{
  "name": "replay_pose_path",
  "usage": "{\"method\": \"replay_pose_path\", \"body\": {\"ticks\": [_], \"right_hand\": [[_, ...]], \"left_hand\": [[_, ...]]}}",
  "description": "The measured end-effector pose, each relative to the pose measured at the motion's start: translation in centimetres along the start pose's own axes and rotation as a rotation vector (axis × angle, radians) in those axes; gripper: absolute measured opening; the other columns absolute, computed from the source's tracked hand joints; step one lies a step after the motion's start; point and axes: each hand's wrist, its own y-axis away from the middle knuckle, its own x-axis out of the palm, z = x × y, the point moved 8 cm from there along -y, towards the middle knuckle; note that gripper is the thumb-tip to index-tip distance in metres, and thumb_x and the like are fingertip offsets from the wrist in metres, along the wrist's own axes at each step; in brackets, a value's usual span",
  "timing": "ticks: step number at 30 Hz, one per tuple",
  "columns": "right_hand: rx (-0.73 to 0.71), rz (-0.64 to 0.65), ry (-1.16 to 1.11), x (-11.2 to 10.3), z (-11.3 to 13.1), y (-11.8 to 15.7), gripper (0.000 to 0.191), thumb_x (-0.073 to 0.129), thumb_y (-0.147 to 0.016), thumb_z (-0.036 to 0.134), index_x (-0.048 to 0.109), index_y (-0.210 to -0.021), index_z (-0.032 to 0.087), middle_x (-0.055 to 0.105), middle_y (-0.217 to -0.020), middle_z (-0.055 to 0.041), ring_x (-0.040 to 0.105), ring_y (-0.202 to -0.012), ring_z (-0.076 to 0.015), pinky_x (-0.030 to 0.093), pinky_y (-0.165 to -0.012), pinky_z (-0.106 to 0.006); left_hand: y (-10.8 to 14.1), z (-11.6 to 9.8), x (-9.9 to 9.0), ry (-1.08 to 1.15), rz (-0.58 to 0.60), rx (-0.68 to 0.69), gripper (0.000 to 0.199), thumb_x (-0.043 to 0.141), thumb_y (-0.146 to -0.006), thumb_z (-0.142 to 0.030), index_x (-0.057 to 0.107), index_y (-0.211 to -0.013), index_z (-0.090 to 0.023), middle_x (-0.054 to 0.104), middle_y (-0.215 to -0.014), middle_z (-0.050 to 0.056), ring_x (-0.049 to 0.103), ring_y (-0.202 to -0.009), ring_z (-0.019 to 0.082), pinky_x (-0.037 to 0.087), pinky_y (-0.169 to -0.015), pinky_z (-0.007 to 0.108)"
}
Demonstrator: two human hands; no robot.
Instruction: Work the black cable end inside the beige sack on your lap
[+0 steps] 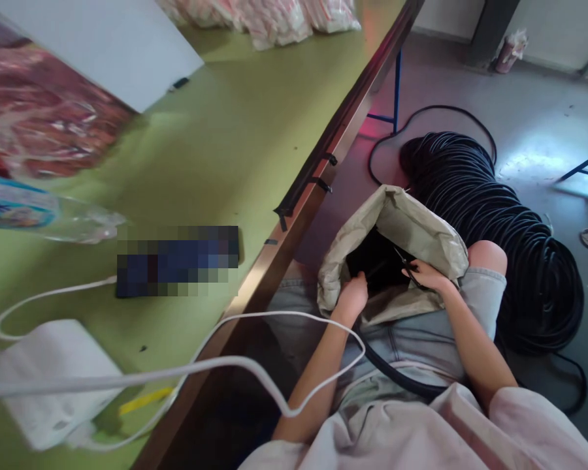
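A beige sack [416, 215] stands open-mouthed between my legs, its top edge folded outward. Dark material shows inside, too dim to make out. My right hand [426, 275] is closed round the black handles of a pair of scissors [408, 264], whose blades point up and left over the sack's opening. At the left side of the opening is my left hand [355, 297], fingers curled together; what they grip is hidden. A thick black cable [396, 375] runs across my lap below the sack.
A large coil of black cable [490, 202] lies on the floor at right. The green table [255, 137] on the left carries a phone [176, 261], a white power block [53, 378], a plastic bottle [44, 209] and bagged items. A white cord [255, 369] loops past my left arm.
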Motion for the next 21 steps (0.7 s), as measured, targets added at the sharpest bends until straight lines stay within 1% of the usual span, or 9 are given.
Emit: {"method": "replay_pose_path", "body": {"ticks": [2,4,6,8,11,14,16,18,21], "right_hand": [[-0.017,0.021,-0.073,0.6,0.4,-0.2,0.044,0.082,-0.083,0.046,0.069,-0.111,0.015,0.071,-0.082,-0.0033,0.065,-0.075,-0.0178,0.048,-0.067,-0.025],[-0.041,0.046,-0.144,1.3,1.0,-0.4,0.047,0.079,-0.086,0.046,0.066,-0.119,0.015,0.07,-0.082,-0.0017,0.065,-0.077,-0.017,0.05,-0.07,-0.025],[-0.054,0.091,-0.218,2.2,1.4,-0.3,0.049,0.074,-0.091,0.047,0.062,-0.126,0.015,0.068,-0.081,-0.0007,0.066,-0.077,-0.0168,0.052,-0.072,-0.026],[-0.069,0.133,-0.268,3.0,1.6,-0.1,0.049,0.071,-0.093,0.047,0.059,-0.129,0.016,0.067,-0.081,-0.0003,0.067,-0.079,-0.0167,0.052,-0.075,-0.026],[-0.122,0.162,-0.252,3.6,1.8,0.2,0.05,0.072,-0.092,0.048,0.059,-0.129,0.017,0.066,-0.081,0.001,0.067,-0.083,-0.0165,0.051,-0.076,-0.025],[-0.148,0.149,-0.225,3.8,1.4,0.1,0.05,0.073,-0.091,0.049,0.059,-0.128,0.017,0.065,-0.082,0.0016,0.066,-0.084,-0.0161,0.05,-0.077,-0.025],[-0.128,0.137,-0.252,3.7,0.9,-0.2,0.05,0.071,-0.093,0.051,0.059,-0.128,0.017,0.065,-0.084,0.0012,0.067,-0.085,-0.0159,0.051,-0.078,-0.025],[-0.11,0.148,-0.282,3.7,0.6,-0.5,0.051,0.068,-0.094,0.054,0.058,-0.127,0.018,0.066,-0.084,0.0009,0.067,-0.087,-0.0158,0.051,-0.08,-0.025],[-0.135,0.18,-0.28,3.7,0.8,-0.7,0.05,0.067,-0.094,0.058,0.06,-0.125,0.019,0.067,-0.087,0.0003,0.068,-0.089,-0.0156,0.051,-0.08,-0.024]], "left_hand": [[-0.7,-1.3,-2.0,0.096,-0.136,0.033,0.041,0.04,-0.106,-0.016,0.055,-0.143,-0.009,0.072,-0.126,0.02,0.072,-0.115,0.027,0.056,-0.099,0.034],[-1.3,-2.3,-3.7,0.206,-0.265,0.068,0.042,0.043,-0.106,-0.017,0.055,-0.146,-0.012,0.067,-0.138,0.018,0.068,-0.124,0.026,0.053,-0.106,0.034],[-1.9,-2.2,-4.2,0.286,-0.321,0.064,0.042,0.045,-0.106,-0.018,0.056,-0.146,-0.012,0.065,-0.142,0.016,0.065,-0.129,0.025,0.05,-0.112,0.033],[-2.3,-1.0,-3.9,0.326,-0.334,0.022,0.043,0.046,-0.106,-0.019,0.057,-0.147,-0.012,0.065,-0.143,0.016,0.065,-0.13,0.025,0.049,-0.115,0.034],[-2.6,1.6,-2.8,0.338,-0.332,-0.048,0.043,0.048,-0.106,-0.019,0.058,-0.147,-0.012,0.067,-0.141,0.015,0.065,-0.13,0.026,0.05,-0.114,0.037],[-2.9,3.2,-2.2,0.355,-0.344,-0.048,0.041,0.051,-0.105,-0.019,0.061,-0.145,-0.013,0.069,-0.139,0.015,0.065,-0.13,0.025,0.05,-0.115,0.037],[-3.2,3.3,-2.1,0.373,-0.346,-0.004,0.04,0.054,-0.105,-0.019,0.062,-0.143,-0.015,0.069,-0.139,0.013,0.065,-0.13,0.023,0.049,-0.115,0.035],[-3.4,2.8,-2.0,0.378,-0.336,0.045,0.039,0.055,-0.104,-0.019,0.063,-0.143,-0.016,0.069,-0.139,0.012,0.065,-0.129,0.022,0.049,-0.115,0.034],[-3.5,2.1,-2.0,0.374,-0.337,0.078,0.039,0.055,-0.104,-0.019,0.064,-0.142,-0.019,0.07,-0.138,0.011,0.066,-0.127,0.021,0.05,-0.114,0.035]]}}
